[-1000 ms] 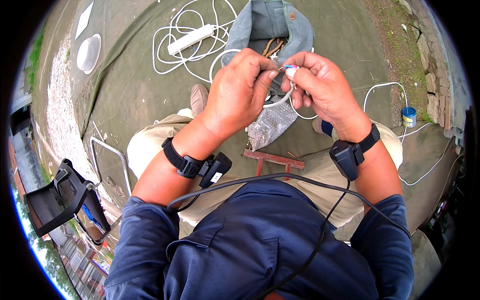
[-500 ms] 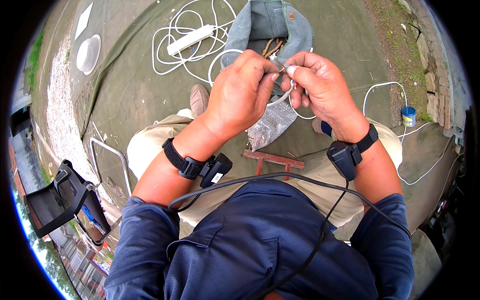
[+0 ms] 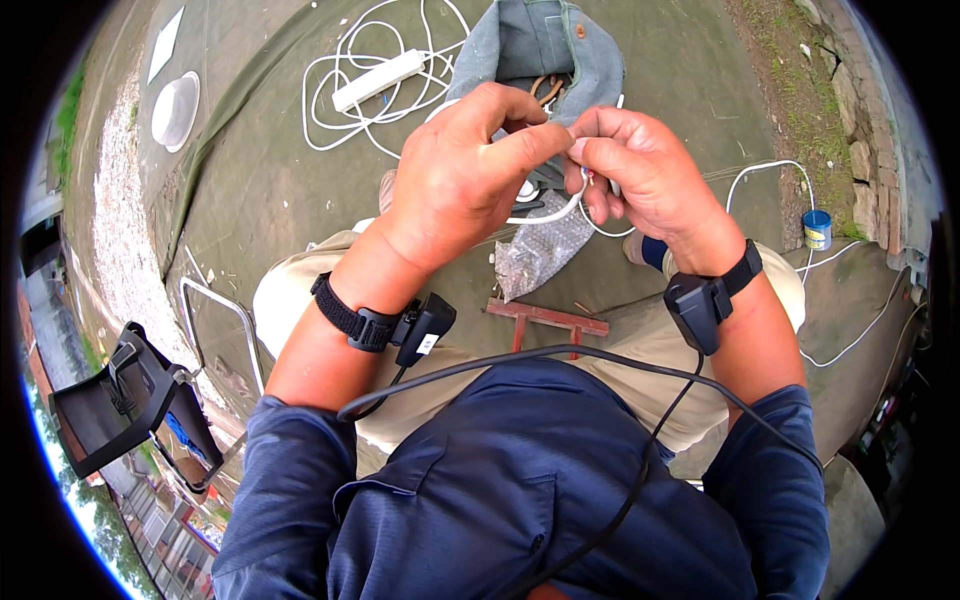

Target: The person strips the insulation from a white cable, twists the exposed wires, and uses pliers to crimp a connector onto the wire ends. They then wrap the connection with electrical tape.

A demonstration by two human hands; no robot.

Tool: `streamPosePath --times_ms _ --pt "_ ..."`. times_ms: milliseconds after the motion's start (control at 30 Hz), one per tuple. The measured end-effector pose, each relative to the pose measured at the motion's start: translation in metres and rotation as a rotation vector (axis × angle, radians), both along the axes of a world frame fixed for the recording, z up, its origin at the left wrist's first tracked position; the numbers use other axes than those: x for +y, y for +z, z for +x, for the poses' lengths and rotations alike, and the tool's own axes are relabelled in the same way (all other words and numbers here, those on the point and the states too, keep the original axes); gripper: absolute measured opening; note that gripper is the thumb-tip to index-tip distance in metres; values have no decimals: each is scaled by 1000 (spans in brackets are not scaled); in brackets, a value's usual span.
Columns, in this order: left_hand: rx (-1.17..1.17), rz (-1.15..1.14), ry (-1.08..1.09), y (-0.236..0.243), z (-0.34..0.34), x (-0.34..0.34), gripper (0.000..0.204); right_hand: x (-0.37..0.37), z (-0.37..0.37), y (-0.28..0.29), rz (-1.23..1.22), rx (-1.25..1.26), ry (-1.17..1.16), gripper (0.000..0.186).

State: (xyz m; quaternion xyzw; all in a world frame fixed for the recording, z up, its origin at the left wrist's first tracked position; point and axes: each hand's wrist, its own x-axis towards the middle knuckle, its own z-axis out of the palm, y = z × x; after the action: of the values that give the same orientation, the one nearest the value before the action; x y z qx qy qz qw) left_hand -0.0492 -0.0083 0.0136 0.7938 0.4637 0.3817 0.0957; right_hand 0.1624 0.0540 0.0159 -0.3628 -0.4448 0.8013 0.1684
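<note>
Above the gap between the person's spread knees, the left hand (image 3: pixel 465 165) and the right hand (image 3: pixel 640 175) are brought together at the fingertips. Just beyond them, the near side of a grey-blue bag (image 3: pixel 600 60) is partly hidden by the hands. To the right, a broad stretch of green ground sheet (image 3: pixel 690 90) is spread out toward a row of stones (image 3: pixel 845 90), and a blue can (image 3: pixel 817 230) is set near that edge. Ahead and to the left, the room is bounded by a white power strip (image 3: pixel 378 80) and loops of white cord. Nearer the body, bubble wrap (image 3: pixel 545 255) is laid just short of a red stand (image 3: pixel 548 316), and the forearms are flanked by the knees.

Beneath the fingertips, a white cable (image 3: pixel 548 219) is held in a shallow upward curve, its end brought up to the right hand. A smooth, rounded jacket is shown, with a small speck of red at the end; finer detail is too small to be made out. The right hand is closed on that end, thumb pressed to forefinger. The left thumb and forefinger are stretched toward it; whether anything is gripped there cannot be told.
</note>
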Motion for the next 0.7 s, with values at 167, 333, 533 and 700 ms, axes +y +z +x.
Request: streamPosePath --times_ms 167,333,533,700 --pt "24 7 -39 0 -1 0 31 1 2 2 -6 -7 51 20" --pt "9 6 -48 -3 -1 0 25 2 2 1 0 -26 74 20" --pt "-139 -102 100 -10 8 -2 10 -7 -5 0 106 -3 -20 23" --pt "-704 -773 220 -12 19 -10 11 -15 -9 -6 639 -171 -42 15"
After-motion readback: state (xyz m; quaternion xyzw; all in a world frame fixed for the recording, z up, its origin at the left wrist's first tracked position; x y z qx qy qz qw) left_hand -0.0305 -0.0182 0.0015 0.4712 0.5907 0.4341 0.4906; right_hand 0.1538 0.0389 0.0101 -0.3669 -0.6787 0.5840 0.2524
